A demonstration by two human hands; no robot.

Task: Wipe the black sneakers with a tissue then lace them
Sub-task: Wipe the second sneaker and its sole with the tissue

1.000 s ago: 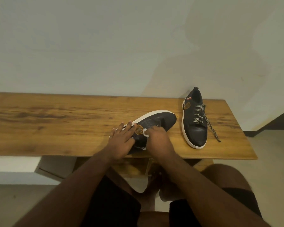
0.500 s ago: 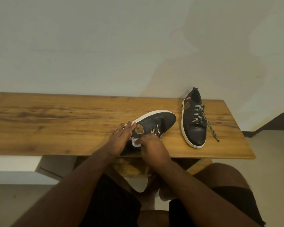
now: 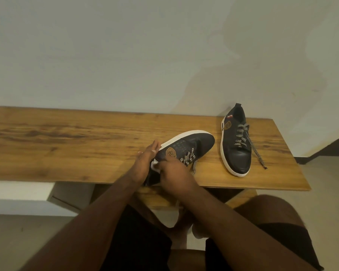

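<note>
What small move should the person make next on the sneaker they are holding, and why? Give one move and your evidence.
Probably draw the tissue under the right hand further along the near sneaker: the left hand steadies its side and the heel is still covered.

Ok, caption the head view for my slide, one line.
Left hand steadies a tilted black sneaker while right hand wipes it with tissue; second sneaker waits.

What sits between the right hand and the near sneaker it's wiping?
Only the tissue, a white bit showing at the right hand, against the near sneaker. The left hand rests on the sneaker's side, fingers straight.
</note>
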